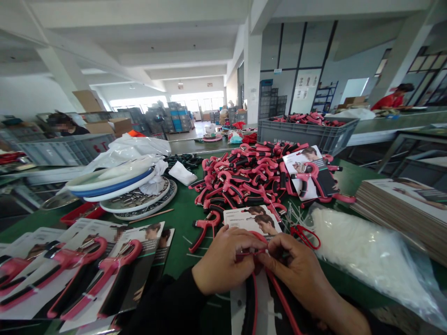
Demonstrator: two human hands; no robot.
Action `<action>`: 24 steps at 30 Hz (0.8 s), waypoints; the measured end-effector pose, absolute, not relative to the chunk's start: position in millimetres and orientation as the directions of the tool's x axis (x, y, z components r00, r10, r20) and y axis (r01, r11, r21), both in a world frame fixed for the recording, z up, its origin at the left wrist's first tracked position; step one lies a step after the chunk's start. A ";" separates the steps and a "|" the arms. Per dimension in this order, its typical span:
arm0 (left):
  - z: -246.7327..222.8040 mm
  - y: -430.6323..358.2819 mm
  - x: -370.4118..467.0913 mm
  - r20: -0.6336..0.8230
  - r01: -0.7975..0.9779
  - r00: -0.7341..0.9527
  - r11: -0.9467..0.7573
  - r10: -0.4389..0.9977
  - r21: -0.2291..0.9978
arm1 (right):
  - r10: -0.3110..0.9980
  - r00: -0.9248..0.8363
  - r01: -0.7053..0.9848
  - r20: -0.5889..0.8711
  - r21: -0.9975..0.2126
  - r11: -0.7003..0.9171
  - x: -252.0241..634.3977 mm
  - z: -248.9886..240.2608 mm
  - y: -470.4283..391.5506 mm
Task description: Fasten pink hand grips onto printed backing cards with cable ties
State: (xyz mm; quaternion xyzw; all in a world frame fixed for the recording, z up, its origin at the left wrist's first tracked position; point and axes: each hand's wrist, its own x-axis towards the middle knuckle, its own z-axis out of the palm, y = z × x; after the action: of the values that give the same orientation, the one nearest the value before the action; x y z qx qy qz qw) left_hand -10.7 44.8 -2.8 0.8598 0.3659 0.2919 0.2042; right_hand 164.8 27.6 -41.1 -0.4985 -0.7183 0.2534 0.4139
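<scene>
Both hands meet over a pink-and-black hand gripper [284, 302] lying on a printed card [240, 221] near the front edge. My left hand [226, 256] has its fingers closed round the upper part of the pink tool. Beside it, my right hand [296, 263] pinches thumb and fingertips together at the same spot; what lies between them is too small to make out. Red-handled scissors [307, 236] and loose white ties [295, 214] rest just beyond my right hand. Carded pink grippers [113, 267] overlap at the left.
A heap of pink grippers [240, 174] covers the middle back. Stacked cards [394, 209] and a bag of white ties [366, 260] are on the right. Plates [139, 200] stand left, a grey crate [300, 132] behind. Two people sit farther off.
</scene>
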 end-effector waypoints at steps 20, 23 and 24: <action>-1.1 34.3 -1.9 0.326 0.672 0.528 -0.621 0.784 0.405 | 0.600 -0.421 0.650 0.680 -0.235 0.723 167.6 -24.7 24.1; 1.2 33.0 -2.2 0.288 0.698 0.544 -0.616 0.788 0.366 | 0.581 -0.425 0.624 0.694 -0.240 0.744 165.9 -22.3 19.9; 1.6 32.3 -3.0 0.277 0.705 0.547 -0.613 0.790 0.357 | 0.594 -0.418 0.604 0.687 -0.278 0.747 165.7 -22.7 16.0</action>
State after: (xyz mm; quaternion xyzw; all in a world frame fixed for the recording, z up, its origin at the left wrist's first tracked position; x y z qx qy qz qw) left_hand -3.0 32.3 1.6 0.8734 0.4280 0.2085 0.1022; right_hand 165.7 16.0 -22.7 -0.3555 -0.8421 -0.0061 0.4056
